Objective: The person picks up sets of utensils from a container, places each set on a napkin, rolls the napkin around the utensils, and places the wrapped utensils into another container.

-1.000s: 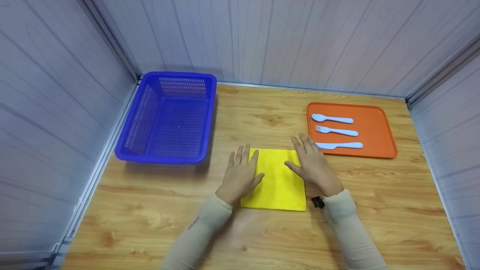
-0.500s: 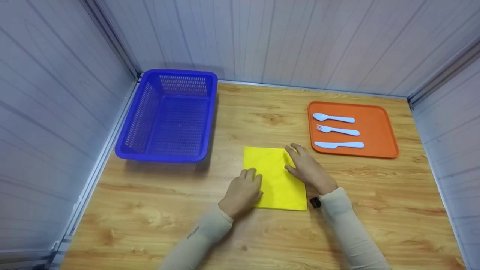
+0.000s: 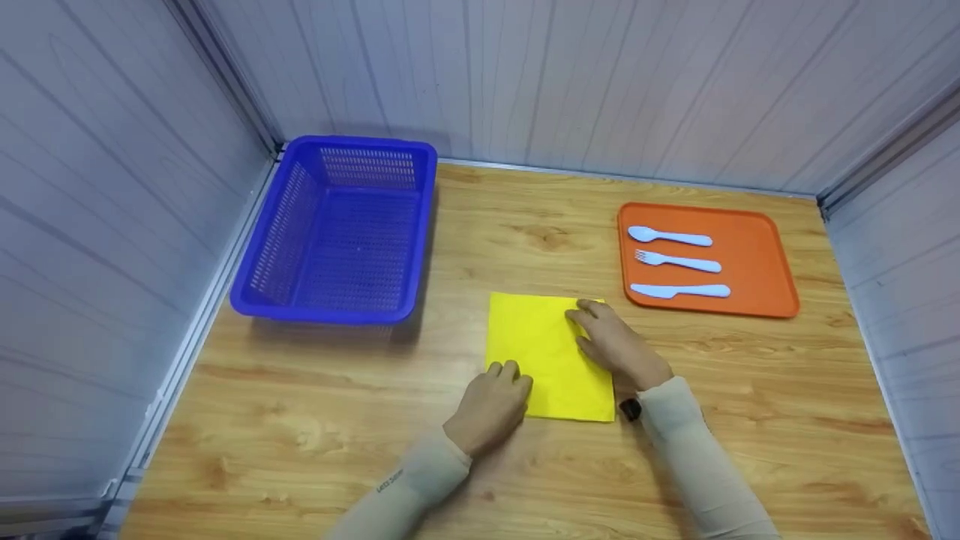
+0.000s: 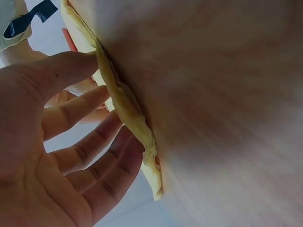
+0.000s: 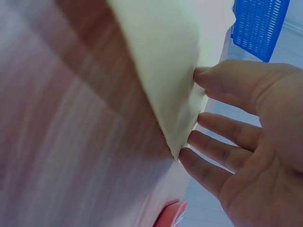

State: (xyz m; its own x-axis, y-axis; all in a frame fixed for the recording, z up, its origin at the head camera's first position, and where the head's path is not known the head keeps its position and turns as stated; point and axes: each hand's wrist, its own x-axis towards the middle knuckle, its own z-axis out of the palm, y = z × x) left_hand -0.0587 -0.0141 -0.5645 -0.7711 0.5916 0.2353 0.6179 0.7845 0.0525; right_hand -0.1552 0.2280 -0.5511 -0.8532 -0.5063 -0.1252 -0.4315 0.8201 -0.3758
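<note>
A folded yellow cloth (image 3: 544, 337) lies flat on the wooden table, roughly square. My left hand (image 3: 491, 405) is at its near left corner, fingers slightly bent. In the left wrist view, the thumb and fingertips of the left hand (image 4: 71, 123) touch the top of the cloth (image 4: 120, 97) along its edge. My right hand (image 3: 619, 341) rests its fingertips near the far right corner. Seen from the right wrist, the fingers of that hand (image 5: 251, 127) are spread and relaxed, touching the pale-looking cloth (image 5: 163, 66) without a visible pinch.
A blue perforated basket (image 3: 421, 225) stands at the back left, near the wall. At the back right, an orange tray (image 3: 757, 262) bears a white spoon (image 3: 670, 237), fork (image 3: 679, 262) and knife (image 3: 681, 291). Panel walls enclose the table at the left, back and right.
My left hand has slid from the cloth's upper left side to its near left corner, its fingers bending. The right hand has drawn back slightly from the tray, fingers more bent. The cloth stays put.
</note>
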